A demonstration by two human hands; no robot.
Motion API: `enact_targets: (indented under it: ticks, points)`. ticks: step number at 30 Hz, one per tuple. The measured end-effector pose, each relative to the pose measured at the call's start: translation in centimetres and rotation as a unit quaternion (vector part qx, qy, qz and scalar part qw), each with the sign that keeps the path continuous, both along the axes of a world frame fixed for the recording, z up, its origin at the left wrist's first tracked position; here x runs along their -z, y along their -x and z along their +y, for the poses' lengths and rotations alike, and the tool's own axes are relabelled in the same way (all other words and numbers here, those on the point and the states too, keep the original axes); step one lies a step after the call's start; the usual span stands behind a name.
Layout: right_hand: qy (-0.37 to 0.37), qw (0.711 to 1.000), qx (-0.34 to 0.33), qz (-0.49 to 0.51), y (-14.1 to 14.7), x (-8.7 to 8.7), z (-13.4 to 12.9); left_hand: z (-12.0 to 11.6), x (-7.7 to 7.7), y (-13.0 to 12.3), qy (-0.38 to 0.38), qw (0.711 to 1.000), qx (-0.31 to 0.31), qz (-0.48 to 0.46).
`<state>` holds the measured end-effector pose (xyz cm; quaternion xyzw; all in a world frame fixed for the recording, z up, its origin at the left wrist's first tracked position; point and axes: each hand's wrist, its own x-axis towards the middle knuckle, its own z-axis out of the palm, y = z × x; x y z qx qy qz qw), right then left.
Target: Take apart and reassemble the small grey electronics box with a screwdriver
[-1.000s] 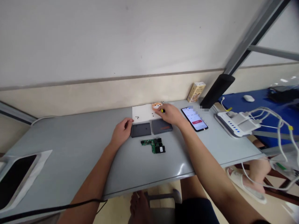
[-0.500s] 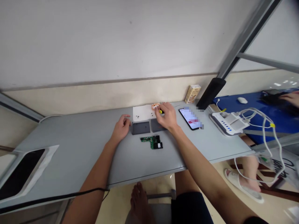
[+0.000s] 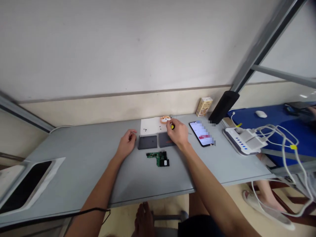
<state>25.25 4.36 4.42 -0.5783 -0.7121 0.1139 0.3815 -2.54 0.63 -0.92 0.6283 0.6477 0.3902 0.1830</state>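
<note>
My right hand (image 3: 178, 132) is closed around a screwdriver (image 3: 172, 126) with a yellow and black handle; a thin shaft seems to stick out on the hand's right side. It hovers over the right dark grey case half (image 3: 165, 140), hiding part of it. My left hand (image 3: 127, 142) rests on the table with loosely bent fingers and nothing visible in them, beside the left case half (image 3: 147, 142). Closer to me lies a green circuit board (image 3: 158, 159) with black parts. Several tiny dark screws (image 3: 145, 129) lie on a white sheet (image 3: 150, 123) behind the case halves.
An orange and white animal-faced object (image 3: 165, 119) stands at the sheet's back edge. To the right are a lit phone (image 3: 201, 134), a small carton (image 3: 204, 106), a black cylinder (image 3: 224, 107) and a power strip (image 3: 240, 141) with cables. A tablet (image 3: 27, 184) lies far left.
My right hand has drawn back from beside the animal-faced object and turned, so the screwdriver's handle end shows. My left hand stays by the left case half. The camera view has tilted up slightly.
</note>
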Motion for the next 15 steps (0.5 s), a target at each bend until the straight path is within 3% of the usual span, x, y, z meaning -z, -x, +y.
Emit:
enact_targets:
  ticks: [6,9,12,15]
  points:
    - [-0.038,0.992,0.025,0.120,-1.0,-0.8,0.4,-0.2,0.0,-0.1,0.026,1.000,0.008,0.008]
    - [0.027,0.971,-0.016,0.238,-1.3,-0.3,1.0,-0.4,-0.4,-0.5,0.038,0.998,0.033,0.038]
    - [0.153,0.907,-0.026,0.391,-2.3,-0.6,1.4,-0.5,-0.6,-0.7,0.034,0.997,0.037,0.057]
    - [0.235,0.797,-0.075,0.551,-4.3,-2.1,1.1,-0.4,-0.4,-0.5,0.026,0.998,0.026,0.042]
